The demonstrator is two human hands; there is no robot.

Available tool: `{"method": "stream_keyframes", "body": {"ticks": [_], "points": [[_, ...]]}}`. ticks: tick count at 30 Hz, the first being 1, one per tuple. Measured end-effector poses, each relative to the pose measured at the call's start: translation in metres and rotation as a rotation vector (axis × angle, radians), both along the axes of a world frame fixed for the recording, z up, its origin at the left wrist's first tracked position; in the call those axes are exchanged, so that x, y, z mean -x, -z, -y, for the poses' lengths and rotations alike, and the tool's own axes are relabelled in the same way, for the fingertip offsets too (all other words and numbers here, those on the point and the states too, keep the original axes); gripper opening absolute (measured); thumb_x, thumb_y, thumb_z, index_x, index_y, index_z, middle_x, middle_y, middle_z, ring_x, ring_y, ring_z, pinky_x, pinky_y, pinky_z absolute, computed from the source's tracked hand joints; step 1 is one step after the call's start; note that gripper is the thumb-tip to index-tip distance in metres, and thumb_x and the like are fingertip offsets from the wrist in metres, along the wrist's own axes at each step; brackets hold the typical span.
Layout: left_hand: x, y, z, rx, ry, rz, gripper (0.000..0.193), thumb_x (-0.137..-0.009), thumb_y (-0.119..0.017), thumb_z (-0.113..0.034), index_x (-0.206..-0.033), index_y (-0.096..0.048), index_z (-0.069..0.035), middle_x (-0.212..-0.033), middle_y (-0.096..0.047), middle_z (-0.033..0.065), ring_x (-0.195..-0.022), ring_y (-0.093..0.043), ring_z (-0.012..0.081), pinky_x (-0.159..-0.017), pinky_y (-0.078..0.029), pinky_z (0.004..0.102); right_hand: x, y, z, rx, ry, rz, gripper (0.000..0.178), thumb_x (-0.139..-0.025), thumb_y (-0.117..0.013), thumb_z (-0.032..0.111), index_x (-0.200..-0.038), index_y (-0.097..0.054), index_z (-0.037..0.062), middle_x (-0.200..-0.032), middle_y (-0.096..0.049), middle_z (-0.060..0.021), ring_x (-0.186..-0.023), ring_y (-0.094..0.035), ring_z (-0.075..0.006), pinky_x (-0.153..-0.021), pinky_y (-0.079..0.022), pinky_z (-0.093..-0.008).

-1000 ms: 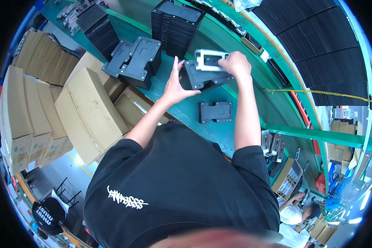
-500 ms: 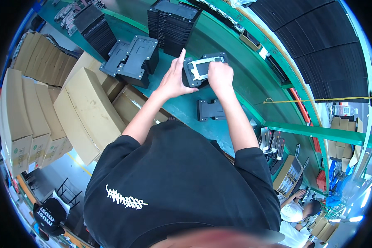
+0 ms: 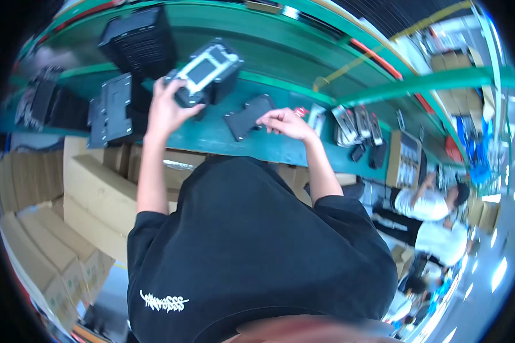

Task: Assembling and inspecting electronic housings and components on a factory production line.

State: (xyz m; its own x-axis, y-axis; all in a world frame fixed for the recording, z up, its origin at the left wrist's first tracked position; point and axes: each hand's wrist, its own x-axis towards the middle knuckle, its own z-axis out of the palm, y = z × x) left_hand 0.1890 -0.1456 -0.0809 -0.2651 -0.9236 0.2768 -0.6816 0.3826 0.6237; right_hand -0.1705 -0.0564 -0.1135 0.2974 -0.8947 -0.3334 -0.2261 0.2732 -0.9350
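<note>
Past a black shirt [image 3: 263, 240], both bare forearms are extended over a teal bench [image 3: 212, 139]. The right hand [image 3: 289, 124] is held palm-down with wrist bent inward, its fingers loosely curled at the right edge of a single black plate [image 3: 249, 117] lying on the bench; whether the plate is pinched or merely touched cannot be told. The left hand [image 3: 166, 111] is raised farther, with the near-left end of a black stack [image 3: 228, 79] grasped between bent fingers and spread thumb. On that stack a pale frame [image 3: 214, 73] is laid. Farther left, notched black blocks [image 3: 117, 108] are set down, and behind them a taller black pile [image 3: 140, 46] is stood.
</note>
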Motion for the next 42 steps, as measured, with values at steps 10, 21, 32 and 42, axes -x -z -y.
{"method": "stream_keyframes", "body": {"ticks": [10, 21, 32, 42], "points": [[-0.001, 0.101, -0.045, -0.422, -0.263, -0.952, 0.064, -0.102, -0.062, -0.029, -0.155, -0.032, -0.011, -0.145, -0.051, 0.0162, -0.113, -0.065, 0.0265, -0.095, -0.054, 0.0390, 0.114, 0.196, -0.076, 0.013, 0.752, -1.523, 0.077, -0.088, -0.070, 0.035, -0.149, -0.039, -0.0009, -0.122, -0.067, -0.0211, -0.106, -0.068, -0.0392, -0.094, -0.056, -0.0460], [0.074, 0.115, -0.080, -0.874, 0.088, -0.690, 0.047, -0.105, -0.059, -0.030, -0.145, -0.046, -0.010, -0.122, -0.063, 0.0103, -0.087, -0.069, 0.0177, -0.080, -0.055, 0.0315, 0.101, 0.146, -0.080, -0.252, 0.675, -1.299, 0.067, -0.084, -0.064, 0.010, -0.146, -0.043, -0.0004, -0.117, -0.067, -0.0241, -0.107, -0.068, -0.0429, -0.089, -0.057, -0.0480], [0.123, 0.100, -0.084, -0.675, 0.518, -0.590, 0.066, -0.108, -0.050, -0.032, -0.164, -0.018, -0.016, -0.152, -0.041, 0.0130, -0.120, -0.057, 0.0202, -0.089, -0.055, 0.0341, -0.069, 0.017, -0.070, 0.444, 0.328, -0.105, 0.046, -0.090, -0.059, -0.001, -0.136, -0.059, -0.0027, -0.133, -0.062, -0.0166, -0.116, -0.065, -0.0265, -0.095, -0.054, -0.0364], [0.106, 0.071, -0.061, -0.699, 0.559, -0.513, 0.064, -0.109, -0.045, -0.042, -0.163, -0.022, -0.014, -0.142, -0.047, 0.0128, -0.113, -0.058, 0.0217, -0.078, -0.060, 0.0348, -0.083, 0.021, 0.001, 0.065, 0.755, 0.520, 0.031, -0.098, -0.067, 0.011, -0.127, -0.065, 0.0055, -0.120, -0.062, -0.0135, -0.094, -0.068, -0.0153, -0.079, -0.055, -0.0266]]}}
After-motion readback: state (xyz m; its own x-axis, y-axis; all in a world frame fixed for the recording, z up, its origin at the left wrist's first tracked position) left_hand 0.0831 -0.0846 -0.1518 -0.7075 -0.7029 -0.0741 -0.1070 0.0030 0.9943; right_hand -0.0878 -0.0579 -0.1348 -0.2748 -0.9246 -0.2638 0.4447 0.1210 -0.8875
